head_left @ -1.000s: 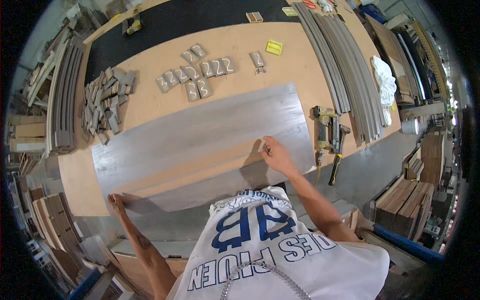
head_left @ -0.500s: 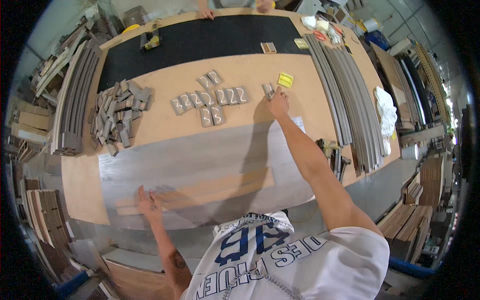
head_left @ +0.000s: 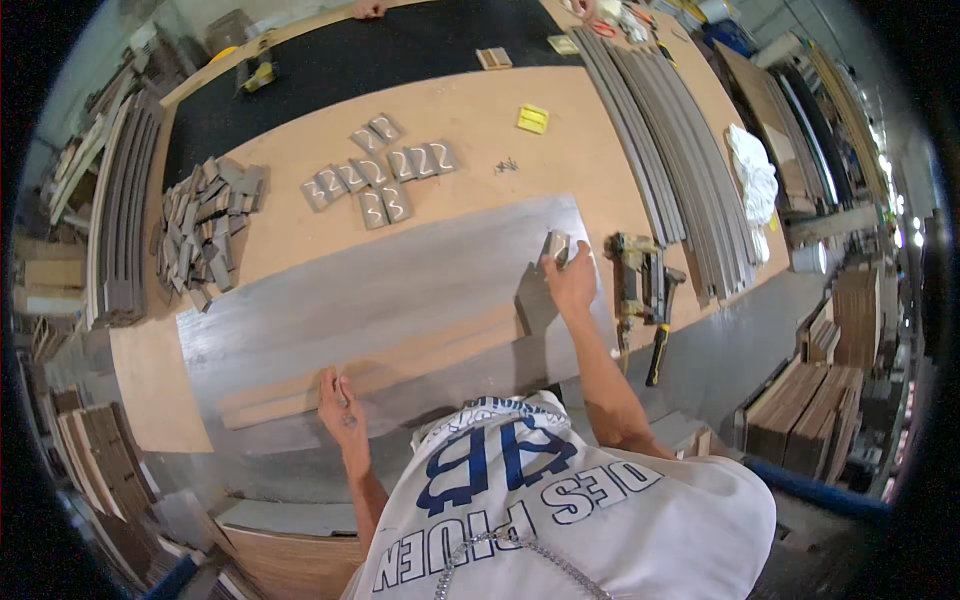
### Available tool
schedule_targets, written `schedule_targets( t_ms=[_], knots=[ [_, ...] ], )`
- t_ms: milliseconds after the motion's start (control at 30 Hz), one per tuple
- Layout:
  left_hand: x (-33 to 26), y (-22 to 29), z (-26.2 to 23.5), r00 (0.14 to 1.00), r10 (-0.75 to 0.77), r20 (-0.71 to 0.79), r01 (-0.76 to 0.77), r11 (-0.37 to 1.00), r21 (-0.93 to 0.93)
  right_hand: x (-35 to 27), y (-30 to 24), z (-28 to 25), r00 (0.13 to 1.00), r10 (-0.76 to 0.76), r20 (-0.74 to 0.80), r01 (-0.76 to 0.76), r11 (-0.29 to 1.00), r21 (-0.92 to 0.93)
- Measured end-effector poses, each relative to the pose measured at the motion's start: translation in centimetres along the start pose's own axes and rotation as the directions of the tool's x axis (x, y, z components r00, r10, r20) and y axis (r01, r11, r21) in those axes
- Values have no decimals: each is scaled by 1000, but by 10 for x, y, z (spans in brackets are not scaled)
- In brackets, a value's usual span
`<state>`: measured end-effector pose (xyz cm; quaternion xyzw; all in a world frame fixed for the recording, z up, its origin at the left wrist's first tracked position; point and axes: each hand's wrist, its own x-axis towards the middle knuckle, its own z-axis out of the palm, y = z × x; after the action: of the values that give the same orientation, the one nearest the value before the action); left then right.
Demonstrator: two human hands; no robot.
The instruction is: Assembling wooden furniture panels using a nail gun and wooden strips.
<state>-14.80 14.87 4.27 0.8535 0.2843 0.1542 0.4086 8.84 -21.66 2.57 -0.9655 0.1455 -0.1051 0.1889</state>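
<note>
A worker's left hand [head_left: 341, 405] is at a light-brown band [head_left: 450, 350] along a long, flat grey panel [head_left: 390, 295]; whether its grip holds anything cannot be told. Farther off, the right hand [head_left: 572, 284] pinches a small grey rectangular block [head_left: 553, 245] over the panel's right end. Beyond, white-squiggled grey blocks [head_left: 402, 164] cluster on the tan wooden desk [head_left: 450, 108], before a flat black sheet [head_left: 400, 50].

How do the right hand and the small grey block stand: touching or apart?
Touching. The head view shows the right hand gripping the small grey block at its near end, no gap between.
</note>
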Motion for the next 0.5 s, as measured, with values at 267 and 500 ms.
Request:
schedule_targets(
  t_ms=[267, 500],
  knots=[
    [24, 21, 34, 949, 291, 118, -305, 944, 127, -11, 39, -22, 988, -5, 152, -41, 953, 302],
    [-25, 71, 102, 535, 549, 642, -742, 669, 47, 2, 57, -36, 787, -458, 412, 446, 885, 131]
  ],
)
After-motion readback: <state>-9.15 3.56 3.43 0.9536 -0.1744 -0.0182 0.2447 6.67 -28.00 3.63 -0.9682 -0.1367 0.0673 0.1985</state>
